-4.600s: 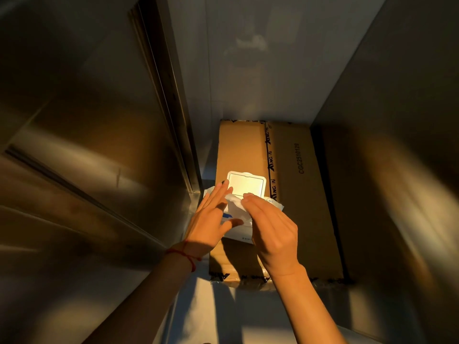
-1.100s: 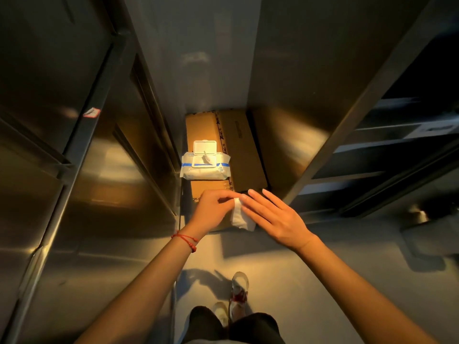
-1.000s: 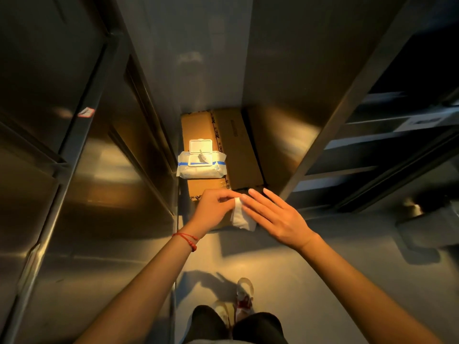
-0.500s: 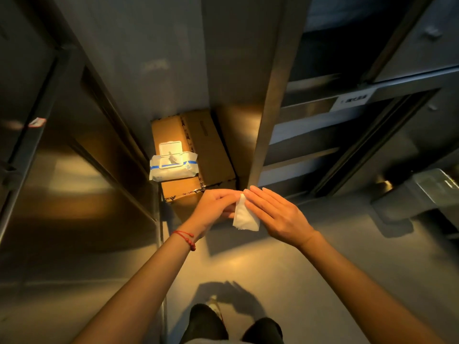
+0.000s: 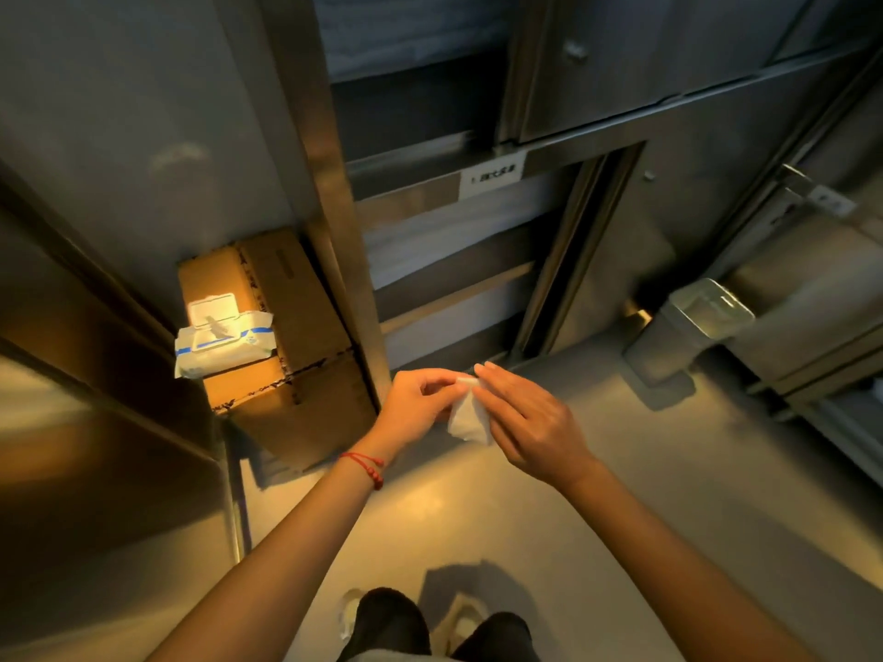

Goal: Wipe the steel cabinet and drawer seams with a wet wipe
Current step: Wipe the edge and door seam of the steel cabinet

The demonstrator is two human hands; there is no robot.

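The wipe (image 5: 468,415) hangs between the 2 hands above the floor (image 5: 621,542), in front of the steel post (image 5: 344,260) and well short of any seam. The left hand (image 5: 415,403) pinches its top edge with curled fingertips; the right hand (image 5: 530,418) lies against its other side with fingers nearly straight, and whether its thumb pinches the sheet cannot be told. The wipe looks bunched and half folded, so the likeliest fault is going to the steel with a wad too thick to enter the narrow gaps beside the drawers (image 5: 454,250); it would ride over the seams and leave the dirt in them. A grip held at only 1 corner could also let the damp sheet slip and drop to the floor, fouling it. The label (image 5: 492,172) on the rail above the drawers may lift or smear if the wet sheet drags across it. To the left, the pack (image 5: 224,339) sits on the box (image 5: 286,298) with its lid up and a sheet poking out; left so, the rest may dry. The bin (image 5: 693,327) stands well apart on the right.
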